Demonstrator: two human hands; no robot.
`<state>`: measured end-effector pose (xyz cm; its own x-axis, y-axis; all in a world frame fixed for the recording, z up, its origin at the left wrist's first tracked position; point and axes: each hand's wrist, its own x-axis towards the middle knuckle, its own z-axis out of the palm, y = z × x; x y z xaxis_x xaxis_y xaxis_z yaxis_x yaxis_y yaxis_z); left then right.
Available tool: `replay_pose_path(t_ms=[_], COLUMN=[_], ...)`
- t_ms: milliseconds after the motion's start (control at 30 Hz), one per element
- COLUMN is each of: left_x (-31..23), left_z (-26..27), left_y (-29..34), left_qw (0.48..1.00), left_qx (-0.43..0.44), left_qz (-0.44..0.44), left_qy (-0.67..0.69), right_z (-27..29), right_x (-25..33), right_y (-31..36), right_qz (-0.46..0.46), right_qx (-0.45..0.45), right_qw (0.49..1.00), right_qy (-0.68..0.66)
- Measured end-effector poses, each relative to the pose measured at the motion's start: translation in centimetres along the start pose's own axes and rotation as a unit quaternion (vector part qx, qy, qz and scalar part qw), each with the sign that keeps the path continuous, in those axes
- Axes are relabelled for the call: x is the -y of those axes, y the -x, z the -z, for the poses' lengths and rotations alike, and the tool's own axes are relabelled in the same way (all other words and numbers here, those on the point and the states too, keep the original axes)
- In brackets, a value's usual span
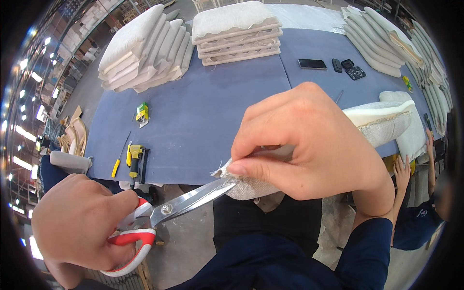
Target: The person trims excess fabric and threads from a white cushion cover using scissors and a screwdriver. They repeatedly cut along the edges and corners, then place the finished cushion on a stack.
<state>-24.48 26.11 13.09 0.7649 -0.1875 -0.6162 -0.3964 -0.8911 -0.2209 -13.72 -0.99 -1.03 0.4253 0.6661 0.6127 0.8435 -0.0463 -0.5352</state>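
My left hand (77,227) grips scissors (166,212), blades pointing right at the fabric corner (232,181) my right hand (309,142) pinches.

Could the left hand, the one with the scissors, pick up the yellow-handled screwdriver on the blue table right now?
Probably not as things stand: the left hand is full, its fingers through the red-handled scissors. The screwdriver lies uncovered near the table's front edge.

scissors (159,217) have red and white handles with shiny silver blades; the cushion cover (251,186) being pinched is beige with a coarse woven look, white foam above it; table (203,111) is a dusty blue-grey; stacked cushions (237,31) are cream; screwdriver (120,157) handle is yellow; phone (312,64) is black; sleeve (367,246) is navy.
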Motion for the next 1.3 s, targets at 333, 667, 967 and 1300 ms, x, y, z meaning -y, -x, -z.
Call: replay_pose_path(t_ms=[333, 667, 967, 1300], left_x=[0.2, -0.1, -0.1, -1.5], left_z=[0.7, 0.4, -0.1, 1.1], left_y=[-0.8, -1.4, -0.5, -1.3], left_qw=[0.998, 0.992, 0.999, 0.996], left_qx=[0.018, -0.031, 0.001, -0.001], left_qz=[-0.046, -0.079, -0.032, -0.072], left_qy=[-0.045, -0.092, -0.035, -0.061], right_z=[-0.1, -0.4, -0.5, -0.5], right_x=[0.6, 0.7, 0.7, 0.3], right_y=[0.5, 1.0, 0.7, 0.8], right_qz=[0.01, -0.004, 0.007, 0.015], right_qx=[0.001, -0.005, -0.004, -0.027], right_qw=[1.0, 1.0, 1.0, 0.999], right_qy=[0.002, -0.016, -0.002, -0.014])
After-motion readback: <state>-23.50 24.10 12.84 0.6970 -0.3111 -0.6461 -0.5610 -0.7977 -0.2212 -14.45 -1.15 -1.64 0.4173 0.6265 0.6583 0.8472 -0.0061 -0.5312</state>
